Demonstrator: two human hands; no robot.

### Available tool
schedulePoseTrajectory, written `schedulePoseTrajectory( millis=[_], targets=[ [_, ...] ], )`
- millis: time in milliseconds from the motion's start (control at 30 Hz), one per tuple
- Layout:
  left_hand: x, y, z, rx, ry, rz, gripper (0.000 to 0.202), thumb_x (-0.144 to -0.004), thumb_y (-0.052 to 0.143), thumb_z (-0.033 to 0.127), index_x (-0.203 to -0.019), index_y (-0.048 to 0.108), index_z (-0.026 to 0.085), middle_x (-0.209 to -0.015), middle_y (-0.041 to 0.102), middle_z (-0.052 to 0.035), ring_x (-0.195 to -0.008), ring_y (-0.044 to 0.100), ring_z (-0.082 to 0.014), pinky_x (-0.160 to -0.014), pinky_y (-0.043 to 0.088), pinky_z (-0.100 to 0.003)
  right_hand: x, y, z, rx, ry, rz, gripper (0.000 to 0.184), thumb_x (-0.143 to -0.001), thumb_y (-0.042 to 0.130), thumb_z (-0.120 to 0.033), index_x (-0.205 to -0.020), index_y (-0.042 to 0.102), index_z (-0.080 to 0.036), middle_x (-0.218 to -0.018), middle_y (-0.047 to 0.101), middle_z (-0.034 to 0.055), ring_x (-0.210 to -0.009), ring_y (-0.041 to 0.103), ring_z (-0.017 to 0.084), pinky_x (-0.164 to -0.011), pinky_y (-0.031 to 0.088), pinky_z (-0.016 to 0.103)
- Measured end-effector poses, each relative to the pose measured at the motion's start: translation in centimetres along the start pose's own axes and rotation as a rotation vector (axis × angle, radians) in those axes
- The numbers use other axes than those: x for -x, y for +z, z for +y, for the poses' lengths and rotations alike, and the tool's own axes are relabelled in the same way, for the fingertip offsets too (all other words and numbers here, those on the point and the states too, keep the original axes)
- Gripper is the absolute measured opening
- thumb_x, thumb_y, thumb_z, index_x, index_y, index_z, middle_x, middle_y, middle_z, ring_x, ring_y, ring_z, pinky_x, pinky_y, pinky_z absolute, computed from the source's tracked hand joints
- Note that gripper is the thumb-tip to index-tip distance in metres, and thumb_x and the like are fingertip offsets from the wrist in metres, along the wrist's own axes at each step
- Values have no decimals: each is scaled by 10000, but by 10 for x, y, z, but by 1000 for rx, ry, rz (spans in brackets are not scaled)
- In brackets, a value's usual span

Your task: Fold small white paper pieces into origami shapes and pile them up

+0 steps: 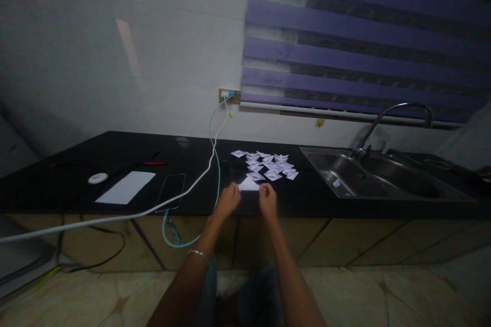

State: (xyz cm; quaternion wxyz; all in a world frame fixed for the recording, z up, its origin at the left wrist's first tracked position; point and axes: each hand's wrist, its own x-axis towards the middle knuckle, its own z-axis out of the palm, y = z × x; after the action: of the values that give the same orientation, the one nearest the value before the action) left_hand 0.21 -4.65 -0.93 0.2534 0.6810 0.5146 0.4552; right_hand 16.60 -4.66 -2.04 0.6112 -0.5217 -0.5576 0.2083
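Between my two hands is a partly folded piece of white paper (249, 184), shaped to a point at its far side, close to the front edge of the black counter. My left hand (229, 198) pinches its left corner, fingers closed. At the opposite corner my right hand (268, 199) grips it the same way. Just beyond, several small folded paper boats (268, 164) lie in a loose cluster on the counter; the nearest one sits right by the paper's tip.
Left on the counter (203, 194) are a stack of white paper (126, 187), a white roundish object (97, 178), a red-handled tool (154, 163) and a phone (171, 190). A white cable (195, 184) crosses from the wall socket (229, 95). A steel sink (356, 176) with a faucet (364, 145) is right.
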Motion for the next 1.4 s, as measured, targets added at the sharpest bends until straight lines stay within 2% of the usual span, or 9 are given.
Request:
schedulePoseTrajectory(
  millis=[267, 433, 533, 633, 733, 933, 1167, 1300, 1400],
  targets=[
    [5, -8, 10, 46, 25, -193, 394, -882, 369, 471, -695, 549, 174, -620, 578, 12, -556, 508, -120, -555, 342, -216, -2, 2, 3, -301, 144, -141, 219, -826, 451, -409, -826, 484, -192, -618, 573, -18, -505, 571, 123, -481, 485, 223],
    [4, -15, 13, 232, 66, -318, 444, -889, 349, 490, -725, 572, 143, -603, 565, 5, -529, 493, -104, -541, 358, -207, 0, 4, 1, -332, 177, -102, 199, -826, 477, -385, -823, 485, -186, -599, 610, -5, -465, 577, 116, -455, 479, 214],
    [4, -14, 12, 198, 75, -286, 463, -887, 364, 475, -735, 627, 126, -610, 578, -15, -559, 505, -116, -571, 375, -221, 0, 4, -2, -354, 194, -67, 202, -813, 493, -386, -817, 486, -185, -576, 612, -6, -443, 574, 118, -432, 463, 209],
    [4, -8, 11, 131, 51, -176, 409, -865, 426, 452, -1041, 631, 145, -795, 624, -32, -670, 535, -130, -644, 402, -236, 2, 3, -6, -353, 210, -42, 203, -785, 518, -374, -848, 489, -183, -521, 589, -28, -397, 538, 111, -396, 422, 195],
    [4, -4, 11, 88, 51, -108, 607, -799, 544, 425, -1347, 395, 209, -993, 588, -37, -740, 530, -124, -697, 416, -244, 3, 2, -9, -325, 223, -54, 202, -751, 531, -310, -898, 479, -182, -466, 543, -64, -354, 478, 98, -363, 359, 177],
    [6, -7, 12, 36, 70, -288, 457, -766, 549, 499, -1069, 654, 174, -832, 606, -28, -713, 513, -139, -650, 396, -233, 2, -2, -12, -357, 202, -152, 149, -746, 517, -271, -866, 473, -195, -421, 425, -108, -347, 376, 75, -363, 280, 162],
    [4, -13, 14, 185, 27, -455, 445, -792, 503, 499, -1000, 688, 151, -871, 678, -36, -805, 565, -179, -703, 396, -233, -1, -3, -9, -348, 168, -281, 202, -801, 521, -379, -789, 537, -178, -456, 436, -74, -405, 381, 79, -411, 286, 187],
    [0, -14, 10, 236, 3, -491, 436, -801, 489, 503, -927, 694, 140, -888, 681, -34, -821, 581, -188, -754, 409, -253, 1, 0, -10, -362, 146, -322, 239, -718, 649, -374, -790, 530, -179, -544, 451, -67, -471, 416, 80, -463, 322, 192],
    [-1, -15, 7, 290, -11, -517, 425, -795, 512, 483, -999, 677, 148, -953, 680, -41, -885, 584, -204, -813, 410, -277, 3, 0, -13, -383, 126, -364, 276, -675, 699, -329, -831, 522, -186, -586, 457, -67, -516, 446, 87, -510, 362, 199]
  ],
)
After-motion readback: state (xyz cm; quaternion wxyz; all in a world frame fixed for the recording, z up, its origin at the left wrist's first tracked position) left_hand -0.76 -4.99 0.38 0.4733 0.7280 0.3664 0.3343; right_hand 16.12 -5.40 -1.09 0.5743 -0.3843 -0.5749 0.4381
